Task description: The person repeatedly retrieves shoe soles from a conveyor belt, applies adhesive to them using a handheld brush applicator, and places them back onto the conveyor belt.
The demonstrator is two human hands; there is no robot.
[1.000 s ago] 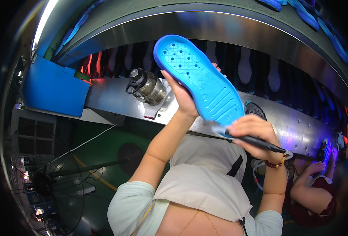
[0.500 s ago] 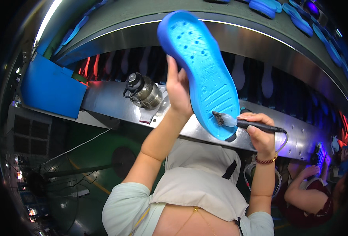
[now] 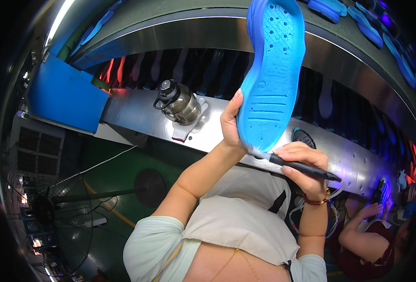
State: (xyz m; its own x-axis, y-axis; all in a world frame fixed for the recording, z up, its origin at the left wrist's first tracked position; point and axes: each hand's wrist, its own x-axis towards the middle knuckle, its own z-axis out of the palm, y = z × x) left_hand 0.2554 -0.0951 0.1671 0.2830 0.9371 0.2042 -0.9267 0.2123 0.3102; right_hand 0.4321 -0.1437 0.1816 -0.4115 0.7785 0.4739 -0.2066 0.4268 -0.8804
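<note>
Left hand (image 3: 230, 123) grips blue shoe sole (image 3: 273, 70) upright, heel down, above steel desk (image 3: 137, 113). Right hand (image 3: 306, 169) fingers clenched round black brush (image 3: 292, 164), bristles touching heel. Water bottle (image 3: 177, 101) lies on desk; blue bin (image 3: 65, 96) left; green floor, fan (image 3: 62, 209) below.

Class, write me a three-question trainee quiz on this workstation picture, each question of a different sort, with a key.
1. True or false: the left hand holds the blue shoe sole upright by its lower edge.
2. Which tool does the right hand grip? A) scissors B) black-handled brush C) hammer
3. Fill in: on the metal shelf, left of the sole, lies a dark-capped ______.

Key
1. True
2. B; its tip meets the sole's lower end.
3. Bottle
</note>
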